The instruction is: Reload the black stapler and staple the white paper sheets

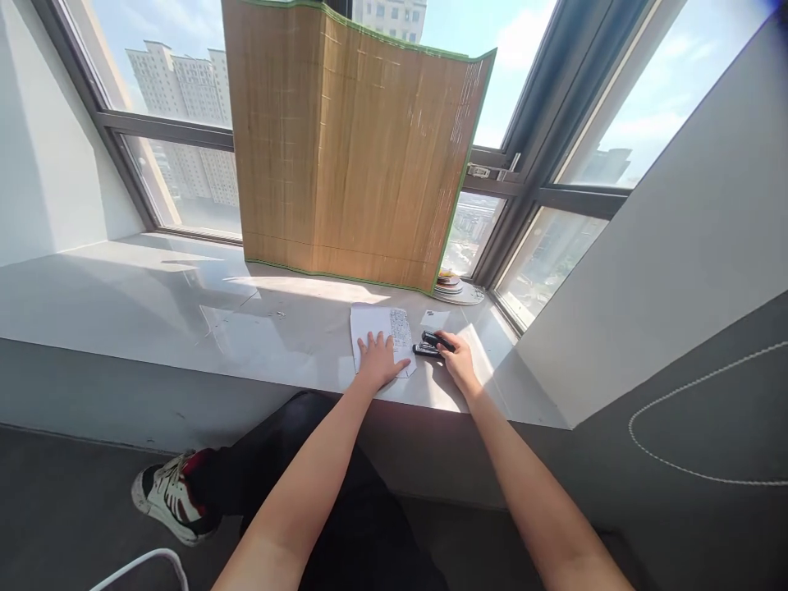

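White sheets of paper with a printed block at their right side lie on the window sill. My left hand rests flat on them, fingers spread. Just to the right, a black stapler lies on its side or tilted at the edge of the paper; its jaws point left toward the sheets. My right hand is closed around the stapler's rear part. Whether the stapler's jaws touch the paper, I cannot tell. A small white slip lies behind the stapler.
A bamboo mat with green edging stands upright against the window behind the paper. Stacked round discs sit at the sill's back right corner. The grey sill stretches left. A beaded cord hangs at the right.
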### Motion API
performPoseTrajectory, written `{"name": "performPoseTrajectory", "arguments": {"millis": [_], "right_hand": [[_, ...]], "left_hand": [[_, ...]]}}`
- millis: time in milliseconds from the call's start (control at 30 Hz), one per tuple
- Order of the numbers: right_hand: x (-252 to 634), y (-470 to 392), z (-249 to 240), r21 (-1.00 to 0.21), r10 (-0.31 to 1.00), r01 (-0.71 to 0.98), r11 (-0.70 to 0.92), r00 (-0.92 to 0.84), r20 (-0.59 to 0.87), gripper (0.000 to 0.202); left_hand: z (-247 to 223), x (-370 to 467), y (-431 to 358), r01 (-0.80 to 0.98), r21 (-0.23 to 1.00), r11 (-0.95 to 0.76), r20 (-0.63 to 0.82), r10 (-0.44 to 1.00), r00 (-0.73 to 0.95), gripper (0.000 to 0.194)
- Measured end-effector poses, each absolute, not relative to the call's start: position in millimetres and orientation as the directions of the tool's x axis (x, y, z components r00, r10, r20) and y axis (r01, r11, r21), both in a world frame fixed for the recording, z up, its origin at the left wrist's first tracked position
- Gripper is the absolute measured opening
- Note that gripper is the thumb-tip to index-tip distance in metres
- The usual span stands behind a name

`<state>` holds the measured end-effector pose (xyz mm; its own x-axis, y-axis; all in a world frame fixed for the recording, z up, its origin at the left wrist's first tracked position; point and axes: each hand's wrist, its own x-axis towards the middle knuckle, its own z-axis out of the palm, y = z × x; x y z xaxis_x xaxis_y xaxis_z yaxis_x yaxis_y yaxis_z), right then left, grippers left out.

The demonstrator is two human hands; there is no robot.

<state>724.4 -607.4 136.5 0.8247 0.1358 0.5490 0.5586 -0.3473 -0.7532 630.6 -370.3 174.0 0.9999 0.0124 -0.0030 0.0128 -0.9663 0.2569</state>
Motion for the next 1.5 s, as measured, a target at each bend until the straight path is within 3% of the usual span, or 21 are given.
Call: {"name": "performPoseTrajectory", "arguments": {"millis": [100, 333, 533, 633, 700, 833, 967, 1033, 1233, 1500], "right_hand": [[718, -610, 137, -0.777, 0.162, 0.549, -0.308, 0.835, 0.525, 0.028], [708, -604, 151, -0.696, 0.257, 0.637, -0.333, 0.771, 0.583, 0.029], [699, -603, 157, -0.702, 0.295, 0.634, -0.323, 0.773, 0.562, 0.03], [696, -599, 160, -0.69, 0.372, 0.655, -0.308, 0.751, 0.546, 0.031], [695, -598, 161, -0.681, 0.385, 0.663, -0.312, 0.743, 0.547, 0.031], [698, -600, 160, -0.688, 0.286, 0.638, -0.346, 0.77, 0.57, 0.03], [699, -602, 158, -0.655, 0.3, 0.659, -0.37, 0.752, 0.587, 0.029], [698, -602, 158, -0.638, 0.316, 0.668, -0.383, 0.744, 0.589, 0.03], [694, -601, 162, -0.625, 0.324, 0.661, -0.417, 0.75, 0.577, 0.033], [687, -599, 169, -0.583, 0.367, 0.698, -0.416, 0.715, 0.595, 0.033]], "left_hand": [[171, 632, -373, 0.008, 0.252, -0.968, 0.021, 0.014, 1.0, 0.094], [171, 625, -370, 0.05, 0.257, -0.965, 0.056, 0.067, 0.996, 0.085], [171, 623, -368, 0.305, 0.271, -0.913, 0.087, 0.339, 0.937, 0.071], [171, 623, -367, 0.334, 0.266, -0.904, 0.092, 0.368, 0.925, 0.069], [172, 623, -366, 0.282, 0.265, -0.922, 0.084, 0.313, 0.946, 0.07], [172, 620, -367, 0.153, 0.259, -0.954, 0.039, 0.168, 0.985, 0.078], [174, 616, -370, 0.111, 0.27, -0.956, 0.043, 0.127, 0.991, 0.084], [176, 614, -373, 0.071, 0.289, -0.955, 0.075, 0.097, 0.992, 0.079], [174, 615, -383, -0.221, 0.351, -0.91, 0.163, -0.173, 0.971, 0.05], [175, 615, -388, -0.25, 0.415, -0.875, 0.161, -0.2, 0.967, 0.06]]}}
